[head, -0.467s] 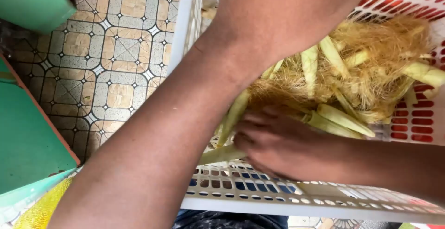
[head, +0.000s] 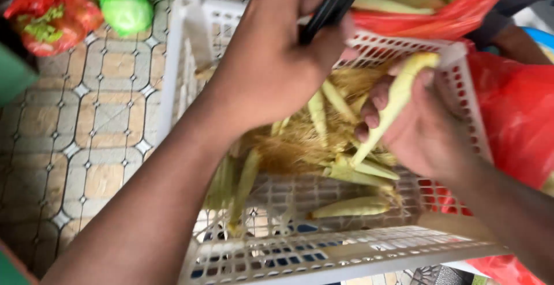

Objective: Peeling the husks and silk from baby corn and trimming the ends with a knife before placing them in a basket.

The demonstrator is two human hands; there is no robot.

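Observation:
My left hand [head: 277, 60] is closed around a black knife handle [head: 332, 2] above a white plastic basket [head: 323, 256]. My right hand [head: 421, 129] grips a pale yellow baby corn ear [head: 398, 97], held slanted over the basket's right side. Inside the basket lie several husked baby corn pieces [head: 349, 207], green husk strips and a tangle of golden corn silk [head: 300, 141]. My left forearm crosses the basket from the lower left and hides part of its contents.
A red plastic bag with more corn ears [head: 427, 2] sits behind the basket, and red plastic [head: 519, 117] lies to its right. On the patterned tile floor [head: 104, 123] at far left are a red bag [head: 49, 17] and a green bag [head: 127, 2].
My right hand has lifted out of the husk pile holding a corn ear. My left hand has come into view gripping the black handle. The view has shifted to show more of the basket.

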